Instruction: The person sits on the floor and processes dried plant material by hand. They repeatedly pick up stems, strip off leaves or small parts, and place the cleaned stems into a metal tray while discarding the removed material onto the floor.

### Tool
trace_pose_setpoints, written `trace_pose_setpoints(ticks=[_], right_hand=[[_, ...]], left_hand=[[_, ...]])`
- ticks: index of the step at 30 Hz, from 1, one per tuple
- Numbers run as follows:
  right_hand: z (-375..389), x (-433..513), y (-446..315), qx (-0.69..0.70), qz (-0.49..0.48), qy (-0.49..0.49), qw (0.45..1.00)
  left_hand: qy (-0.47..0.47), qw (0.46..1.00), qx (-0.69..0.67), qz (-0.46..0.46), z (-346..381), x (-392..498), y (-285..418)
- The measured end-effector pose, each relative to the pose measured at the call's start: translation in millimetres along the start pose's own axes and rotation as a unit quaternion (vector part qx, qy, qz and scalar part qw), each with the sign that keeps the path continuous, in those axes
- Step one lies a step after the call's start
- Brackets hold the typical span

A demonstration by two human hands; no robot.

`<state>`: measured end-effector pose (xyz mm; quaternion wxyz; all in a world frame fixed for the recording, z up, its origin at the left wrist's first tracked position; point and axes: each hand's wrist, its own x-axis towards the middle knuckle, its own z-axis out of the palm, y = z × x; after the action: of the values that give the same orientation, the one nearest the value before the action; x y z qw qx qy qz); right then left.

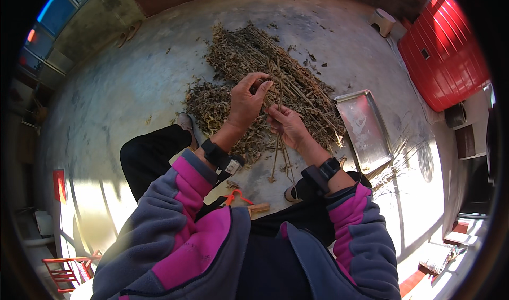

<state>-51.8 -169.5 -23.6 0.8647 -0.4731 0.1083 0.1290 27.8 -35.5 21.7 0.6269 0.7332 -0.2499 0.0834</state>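
Several thin dried plant stalks (pixel 279 153) hang from my right hand (pixel 287 126), which is shut on them below their middle. My left hand (pixel 251 97) is just above and to the left, thumb and forefinger bent together at the upper part of the same stalks; whether it pinches a piece of them I cannot tell. Behind both hands a large heap of dried stalks with withered leaves (pixel 254 47) lies on the concrete floor, and a looser pile of dried leaves (pixel 210 105) lies at its left.
A shallow metal tray (pixel 364 131) lies right of the heap, beside a bundle of bare stalks (pixel 387 172). A large red ribbed container (pixel 443 49) and a small stool (pixel 382 21) stand farther right. A wooden piece (pixel 258 208) with an orange strap (pixel 238 192) is near my lap.
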Motion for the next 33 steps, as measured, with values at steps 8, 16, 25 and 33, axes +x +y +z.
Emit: trace_pose_setpoints(ticks=[8,16,25,33], right_hand=[[-1.0,5.2,1.6,0.026,-0.047,-0.022,0.998],[1.0,9.9,2.3,0.021,-0.079,0.051,0.995],[-4.4,10.2,2.2,0.0,-0.077,0.073,0.994],[-6.8,7.9,3.3,0.003,-0.075,0.046,0.996]], left_hand=[[0.083,0.986,-0.096,-0.106,-1.1,-5.8,-18.7],[0.047,0.994,-0.036,-0.095,-0.2,-23.0,-22.7],[0.06,0.949,-0.198,-0.24,-20.2,-33.9,-31.2],[0.114,0.91,-0.302,-0.261,-40.6,-19.3,-41.6]])
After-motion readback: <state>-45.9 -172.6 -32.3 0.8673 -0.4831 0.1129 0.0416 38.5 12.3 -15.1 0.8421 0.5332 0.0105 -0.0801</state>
